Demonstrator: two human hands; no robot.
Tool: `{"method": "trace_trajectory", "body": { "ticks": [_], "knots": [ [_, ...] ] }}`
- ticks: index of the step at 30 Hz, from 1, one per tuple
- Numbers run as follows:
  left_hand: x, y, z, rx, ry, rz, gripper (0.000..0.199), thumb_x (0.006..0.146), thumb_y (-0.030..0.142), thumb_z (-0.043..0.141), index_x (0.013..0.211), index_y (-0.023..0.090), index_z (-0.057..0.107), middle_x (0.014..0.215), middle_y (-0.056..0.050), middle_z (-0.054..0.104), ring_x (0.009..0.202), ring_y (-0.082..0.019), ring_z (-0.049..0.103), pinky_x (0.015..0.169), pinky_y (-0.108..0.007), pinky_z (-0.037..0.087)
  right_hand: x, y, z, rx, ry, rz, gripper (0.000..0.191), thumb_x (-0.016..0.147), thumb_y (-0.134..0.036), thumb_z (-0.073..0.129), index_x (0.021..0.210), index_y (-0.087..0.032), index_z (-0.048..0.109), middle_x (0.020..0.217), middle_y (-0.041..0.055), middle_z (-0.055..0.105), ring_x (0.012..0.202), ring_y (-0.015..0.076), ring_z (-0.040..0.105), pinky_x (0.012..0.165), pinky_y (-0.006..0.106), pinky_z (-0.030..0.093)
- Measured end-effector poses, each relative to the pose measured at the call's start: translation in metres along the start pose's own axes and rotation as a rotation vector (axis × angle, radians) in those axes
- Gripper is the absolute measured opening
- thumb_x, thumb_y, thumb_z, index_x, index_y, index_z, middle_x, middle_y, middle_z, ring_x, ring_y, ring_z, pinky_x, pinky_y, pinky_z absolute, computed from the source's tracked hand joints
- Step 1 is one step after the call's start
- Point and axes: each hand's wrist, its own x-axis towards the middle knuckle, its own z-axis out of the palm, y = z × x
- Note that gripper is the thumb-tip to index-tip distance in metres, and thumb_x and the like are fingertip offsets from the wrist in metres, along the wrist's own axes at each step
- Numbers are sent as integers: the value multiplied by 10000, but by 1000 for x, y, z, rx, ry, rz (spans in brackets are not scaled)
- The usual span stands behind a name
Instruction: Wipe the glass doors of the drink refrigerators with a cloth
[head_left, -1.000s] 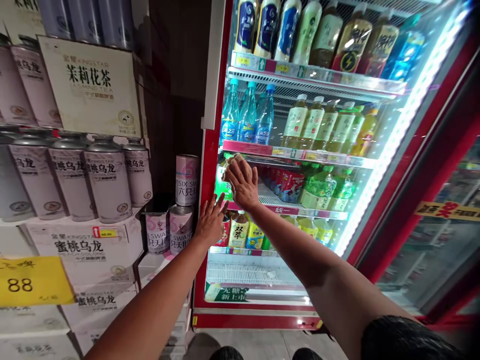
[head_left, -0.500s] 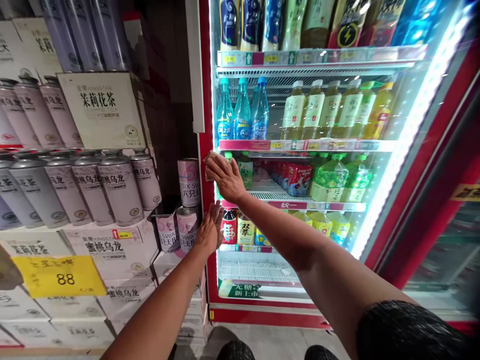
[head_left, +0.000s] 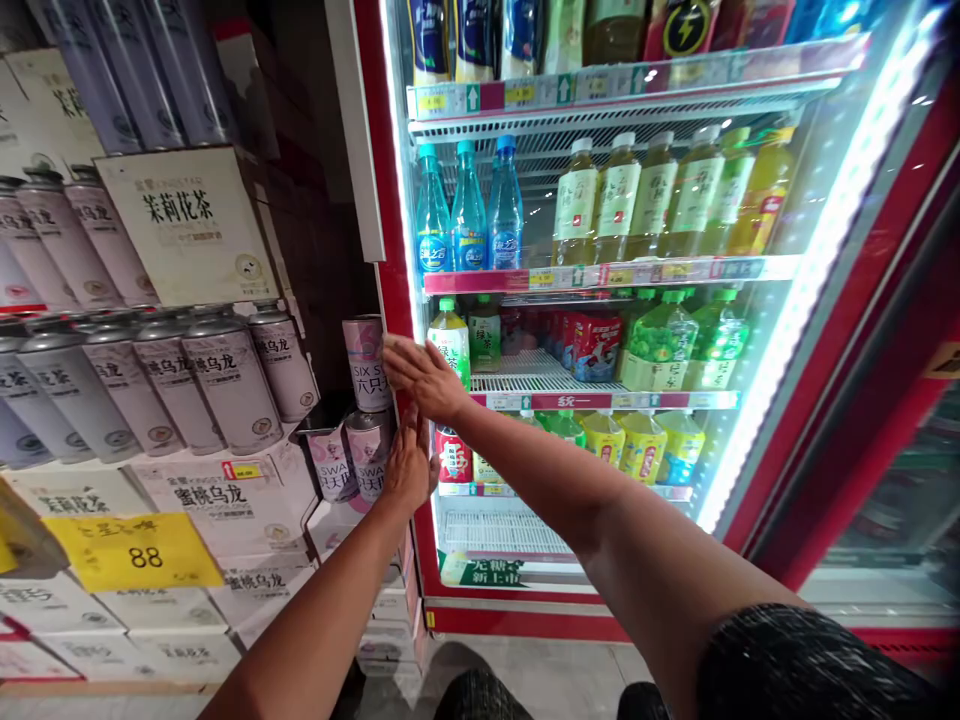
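A glass-front drinks cooler with a red frame stands in front of me. My right hand lies flat over the frame's left edge, fingers stretched to the left. A pale cloth, seen clearly earlier under the fingers, now barely shows at the fingertips. Just below, my left hand rests against the same edge with its fingers extended upward and nothing visible in it. Pink cans are close to the left of both hands. Behind the glass by my right hand is a green tea bottle.
Stacked white cartons and rows of tall cans fill the left side, with a yellow price sign. Cooler shelves hold blue bottles and other drinks. A second red-framed cooler is at the right.
My right hand has slid left and slightly down, from the glass edge onto the red frame. My left hand remains low on the frame. The view has shifted a little.
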Motion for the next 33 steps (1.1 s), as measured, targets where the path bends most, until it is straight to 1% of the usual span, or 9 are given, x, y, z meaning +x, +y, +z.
{"method": "trace_trajectory", "body": {
  "ticks": [3, 6, 10, 13, 17, 21, 24, 29, 33],
  "knots": [
    [-3, 0, -4, 35, -51, -22, 762, 835, 164, 585, 1560, 92, 361, 1602, -235, 393, 1494, -368, 397, 1194, -511, 420, -24, 5, 10, 25, -53, -182, 475, 1038, -235, 419, 1497, -312, 514, 1643, -79, 394, 1560, 163, 282, 1326, 470, 157],
    [2, 2, -14, 46, -17, -5, 717, 842, 142, 572, 1535, 122, 390, 1593, -220, 408, 1478, -361, 423, 1192, -509, 422, -32, 19, 7, 16, 5, -145, 501, 1026, -225, 455, 1515, -328, 485, 1641, -72, 399, 1566, 166, 270, 1329, 509, 108],
    [12, 11, -22, 41, 123, -6, 870, 823, 123, 599, 1604, 100, 217, 1646, -233, 295, 1545, -381, 286, 1227, -531, 369, -39, 21, 0, -11, 77, 44, 560, 1027, -222, 448, 1576, -314, 390, 1687, -45, 305, 1592, 195, 184, 1324, 540, 64],
    [16, 15, -21, 49, 190, -11, 998, 846, 158, 613, 1642, 112, 12, 1695, -246, 148, 1574, -386, 191, 1225, -548, 361, -60, 15, 4, 4, 62, 1, 531, 1041, -229, 420, 1568, -295, 411, 1665, -43, 355, 1578, 181, 235, 1328, 496, 98],
    [22, 14, -22, 52, 199, 75, 1102, 848, 148, 633, 1634, 159, -139, 1720, -220, -32, 1594, -378, 49, 1254, -565, 298, -82, 30, -2, 18, 66, -98, 499, 1060, -233, 386, 1552, -302, 430, 1632, -59, 414, 1555, 150, 292, 1330, 479, 80],
    [39, 19, -27, 36, 182, 110, 1142, 852, 142, 648, 1621, 181, -195, 1712, -201, -125, 1588, -362, -52, 1274, -579, 243, -89, 46, -14, -8, 100, 55, 564, 1040, -220, 430, 1588, -329, 360, 1671, -50, 329, 1591, 179, 186, 1320, 534, 5],
    [50, 28, -25, 32, 163, 105, 1142, 855, 152, 659, 1623, 172, -186, 1709, -201, -127, 1579, -352, -86, 1278, -582, 234, -104, 46, -13, -7, 103, 90, 577, 1024, -211, 464, 1582, -327, 376, 1666, -42, 343, 1587, 179, 200, 1323, 518, 28],
    [56, 37, -14, 44, 127, 133, 1108, 839, 198, 705, 1641, 107, -54, 1705, -228, -74, 1572, -362, -96, 1289, -593, 172, -134, 60, -13, 0, 84, -77, 515, 1033, -227, 477, 1536, -335, 450, 1614, -57, 441, 1555, 145, 291, 1330, 471, 32],
    [60, 43, -8, 52, 159, 173, 1086, 839, 240, 720, 1646, 101, 6, 1704, -231, -52, 1578, -362, -76, 1285, -613, 124, -143, 78, -19, -56, 192, 49, 565, 1042, -232, 466, 1589, -320, 356, 1641, -38, 392, 1581, 178, 221, 1319, 527, -24]
  ]
}}
